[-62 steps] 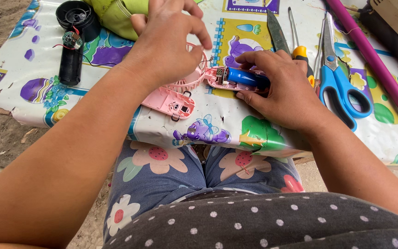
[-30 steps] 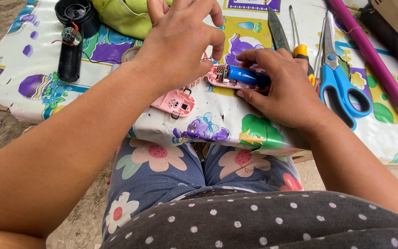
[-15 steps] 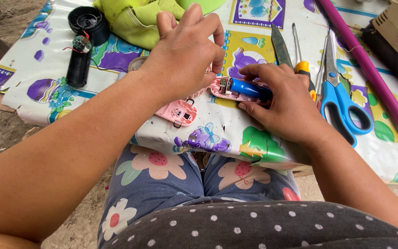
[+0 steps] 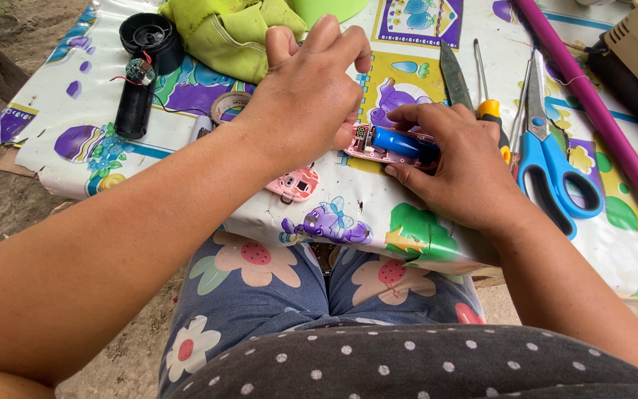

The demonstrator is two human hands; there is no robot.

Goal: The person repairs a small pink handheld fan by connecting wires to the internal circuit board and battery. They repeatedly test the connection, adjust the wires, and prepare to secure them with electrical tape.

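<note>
A small pink device body (image 4: 378, 150) lies open on the patterned tablecloth (image 4: 348, 214), with a blue cylindrical battery (image 4: 399, 142) seated in it. My right hand (image 4: 461, 168) grips the device and battery from the right side. My left hand (image 4: 310, 96) rests over the device's left end, fingers curled down on it. A pink cover piece (image 4: 294, 183) lies just under my left wrist, near the table's front edge.
Blue-handled scissors (image 4: 551, 159), a yellow-handled screwdriver (image 4: 490, 111) and a knife blade (image 4: 453, 74) lie right of my hands. A black tube with a small circuit board (image 4: 136, 103), a black cap (image 4: 151, 33), a tape roll (image 4: 227, 106), a green cloth (image 4: 230, 37) and a purple rod (image 4: 599, 118) are farther off.
The view has tilted down and nearer. My left hand has shifted right and curled onto the device's left end. My right hand keeps its hold on the device and battery.
</note>
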